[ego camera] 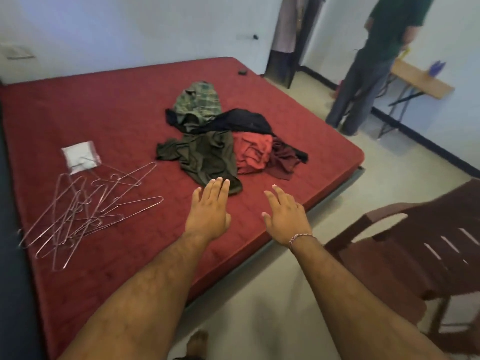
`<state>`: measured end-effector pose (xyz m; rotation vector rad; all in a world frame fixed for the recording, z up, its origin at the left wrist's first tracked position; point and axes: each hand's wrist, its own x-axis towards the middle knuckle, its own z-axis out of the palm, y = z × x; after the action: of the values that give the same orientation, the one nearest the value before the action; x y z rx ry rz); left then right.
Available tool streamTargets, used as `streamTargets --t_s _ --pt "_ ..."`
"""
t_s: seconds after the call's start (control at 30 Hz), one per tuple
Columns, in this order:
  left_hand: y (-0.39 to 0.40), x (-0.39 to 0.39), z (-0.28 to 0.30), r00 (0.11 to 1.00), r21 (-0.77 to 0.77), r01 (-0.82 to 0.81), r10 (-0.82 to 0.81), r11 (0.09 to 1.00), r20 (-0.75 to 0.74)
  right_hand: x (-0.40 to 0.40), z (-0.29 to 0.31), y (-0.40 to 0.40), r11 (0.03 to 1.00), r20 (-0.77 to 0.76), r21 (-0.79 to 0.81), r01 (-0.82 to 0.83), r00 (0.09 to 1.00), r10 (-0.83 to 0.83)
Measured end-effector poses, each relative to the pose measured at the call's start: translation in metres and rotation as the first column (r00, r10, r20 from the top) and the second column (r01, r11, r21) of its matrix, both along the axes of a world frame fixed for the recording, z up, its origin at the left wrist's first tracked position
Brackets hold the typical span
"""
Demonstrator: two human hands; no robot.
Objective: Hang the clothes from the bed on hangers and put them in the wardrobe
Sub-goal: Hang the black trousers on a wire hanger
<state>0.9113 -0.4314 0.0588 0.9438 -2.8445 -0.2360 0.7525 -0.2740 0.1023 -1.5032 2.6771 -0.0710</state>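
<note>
- the crumpled clothes lie in one loose pile near the middle of the red quilted mattress, well apart from any wardrobe; it seems nothing is hung yet.
- the dark olive green garment is the nearest piece of the pile, so i judge it is the first one to take.
- the left hand is flat with straight fingers and holds nothing; its fingertips are over the near edge of this garment, but i cannot tell if they touch it.
- the right hand is also wide with spread fingers, holding nothing, over the bare mattress just beside the pile.
- the thin wire hangers lie tangled in a heap at the left of the mattress, near enough to reach after one garment is lifted.
</note>
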Motion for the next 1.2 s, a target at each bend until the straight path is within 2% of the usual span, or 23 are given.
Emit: streamTargets --t_s 0.27,0.47,0.7,0.9,1.07,1.2 --pt "-0.089 0.016 -0.028 0.996 0.096 -0.075 0.07 0.993 0.062 -0.001 -0.03 -0.131 0.984 0.1 0.109 -0.138 0.987 0.127" --pt "-0.137 -0.023 -0.038 0.99 0.141 -0.141 0.136 0.98 0.045 -0.044 -0.048 -0.192 0.98 0.132 0.118 -0.163 0.98 0.147" --pt "-0.202 -0.13 -0.037 0.99 0.125 -0.143 0.141 0.982 0.026 -0.177 -0.075 -0.274 0.987 0.136 0.105 -0.123 0.985 0.108" --pt "-0.272 -0.251 -0.06 0.958 0.147 -0.285 0.285 0.947 0.024 -0.312 -0.122 -0.393 0.999 0.323 0.024 -0.021 0.946 0.012" --pt "-0.301 -0.326 -0.089 0.944 0.212 -0.329 0.325 0.92 0.052 -0.398 -0.167 -0.462 0.999 0.343 0.018 -0.034 0.939 0.026" --pt "-0.298 -0.35 -0.108 0.941 0.29 -0.337 0.33 0.896 0.076 -0.445 -0.2 -0.496 0.98 0.382 0.195 -0.032 0.923 -0.046"
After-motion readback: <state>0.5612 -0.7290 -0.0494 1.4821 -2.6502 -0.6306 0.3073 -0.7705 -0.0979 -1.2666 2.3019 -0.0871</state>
